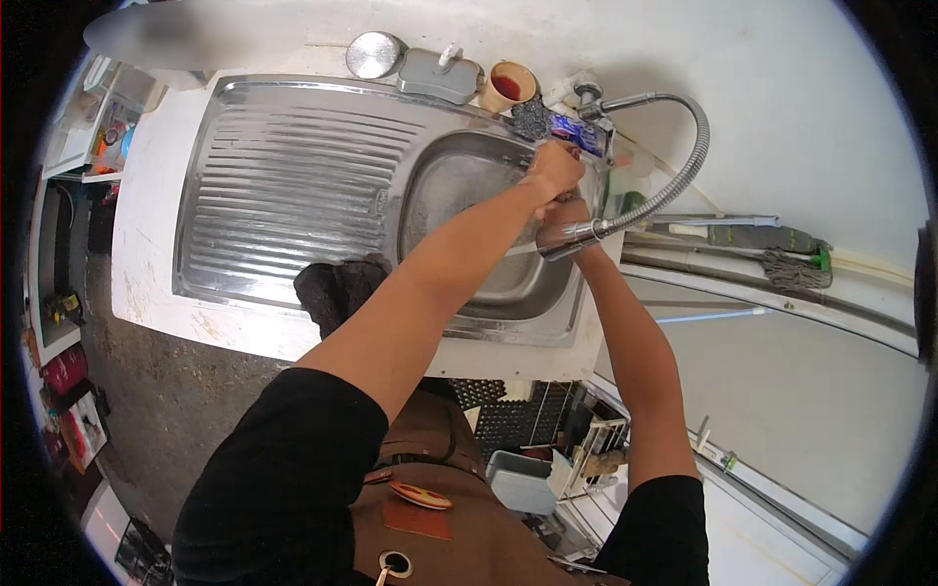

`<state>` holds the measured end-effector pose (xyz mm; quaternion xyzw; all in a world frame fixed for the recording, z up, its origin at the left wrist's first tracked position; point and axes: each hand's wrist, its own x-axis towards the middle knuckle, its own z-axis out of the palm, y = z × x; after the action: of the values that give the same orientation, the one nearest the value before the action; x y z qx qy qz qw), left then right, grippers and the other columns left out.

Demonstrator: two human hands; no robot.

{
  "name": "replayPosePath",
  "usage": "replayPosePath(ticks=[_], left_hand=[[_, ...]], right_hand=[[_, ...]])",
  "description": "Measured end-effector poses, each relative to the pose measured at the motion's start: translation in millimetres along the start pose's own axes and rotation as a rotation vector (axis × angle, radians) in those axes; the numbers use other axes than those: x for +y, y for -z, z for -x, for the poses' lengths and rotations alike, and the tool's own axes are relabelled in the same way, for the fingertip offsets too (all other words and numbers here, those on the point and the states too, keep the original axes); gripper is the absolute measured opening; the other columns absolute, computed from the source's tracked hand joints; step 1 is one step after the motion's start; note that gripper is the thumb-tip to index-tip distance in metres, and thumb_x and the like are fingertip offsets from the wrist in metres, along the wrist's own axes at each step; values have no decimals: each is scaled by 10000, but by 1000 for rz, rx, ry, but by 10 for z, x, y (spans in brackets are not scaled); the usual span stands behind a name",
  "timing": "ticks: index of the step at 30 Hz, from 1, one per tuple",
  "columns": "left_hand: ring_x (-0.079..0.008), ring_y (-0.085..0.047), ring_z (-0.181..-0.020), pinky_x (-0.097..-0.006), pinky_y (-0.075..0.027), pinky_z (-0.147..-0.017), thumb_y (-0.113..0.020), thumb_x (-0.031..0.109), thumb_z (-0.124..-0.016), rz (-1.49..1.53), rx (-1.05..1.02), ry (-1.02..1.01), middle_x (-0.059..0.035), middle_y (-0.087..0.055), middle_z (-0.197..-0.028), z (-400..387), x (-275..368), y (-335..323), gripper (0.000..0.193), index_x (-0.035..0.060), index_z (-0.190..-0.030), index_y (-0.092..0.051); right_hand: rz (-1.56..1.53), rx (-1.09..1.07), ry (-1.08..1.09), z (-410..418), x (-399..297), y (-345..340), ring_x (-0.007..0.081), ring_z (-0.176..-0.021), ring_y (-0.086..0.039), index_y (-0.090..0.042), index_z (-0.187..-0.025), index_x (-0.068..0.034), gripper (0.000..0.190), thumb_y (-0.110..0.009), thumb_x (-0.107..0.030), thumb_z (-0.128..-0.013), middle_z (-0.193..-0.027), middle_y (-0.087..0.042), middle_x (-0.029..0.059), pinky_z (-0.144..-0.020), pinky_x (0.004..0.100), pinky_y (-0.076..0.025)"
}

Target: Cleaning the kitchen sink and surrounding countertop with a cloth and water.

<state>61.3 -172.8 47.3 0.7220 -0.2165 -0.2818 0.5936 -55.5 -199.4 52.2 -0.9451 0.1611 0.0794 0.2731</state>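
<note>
My left hand is curled over the right back corner of the stainless steel sink bowl. Just below it in the picture is my right hand, partly behind the metal spout head of a flexible-neck tap. Both hands are close together and seem to touch; whether anything is between the fingers is hidden. Water runs from the spout into the bowl. A blue printed packet and a dark scouring pad lie on the sink's back rim, right beyond my left hand.
A ridged drainboard extends to the left, with a dark wet cloth at its front edge. Behind stand a cup of red liquid, a grey pump dispenser and a round metal lid. Mops lie at right.
</note>
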Motion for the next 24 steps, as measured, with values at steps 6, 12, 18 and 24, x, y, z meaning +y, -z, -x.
replayPosePath(ticks=[6, 12, 18, 24], left_hand=[[-430, -599, -866, -445, -480, -748, -571, 148, -728, -79, -65, 136, -247, -634, -875, 311, -191, -163, 196, 12, -833, -664], [-376, -619, -966, -416, -501, -841, -594, 168, -744, -290, -158, 227, -230, -655, -960, 458, -754, 20, 252, 37, -937, -689], [-364, -628, -957, -408, -504, -846, -598, 208, -745, -314, -210, 206, -244, -651, -952, 525, -498, 59, 243, 39, -888, -699], [-367, -633, -934, -419, -510, -818, -642, 286, -714, -312, -216, 69, -258, -646, -935, 399, -254, 165, 291, 45, -864, -706]], right_hand=[[-79, 302, 29, 451, 19, -263, 308, -702, -571, -577, -762, -81, 152, -643, -196, -687, -746, -583, 107, -665, 402, -460], [-200, 280, -355, 501, -477, -558, 368, -951, -610, -593, -1013, -114, 303, -598, -318, -790, -991, -651, 148, -791, 438, -468], [55, 14, -640, 557, -624, -441, 406, -932, -618, -596, -1073, -135, 357, -529, -390, -833, -977, -665, 195, -787, 490, -488], [-1, 263, -638, 553, -837, -179, 402, -932, -620, -597, -1044, -71, 337, -551, -309, -810, -977, -663, 195, -775, 462, -504]])
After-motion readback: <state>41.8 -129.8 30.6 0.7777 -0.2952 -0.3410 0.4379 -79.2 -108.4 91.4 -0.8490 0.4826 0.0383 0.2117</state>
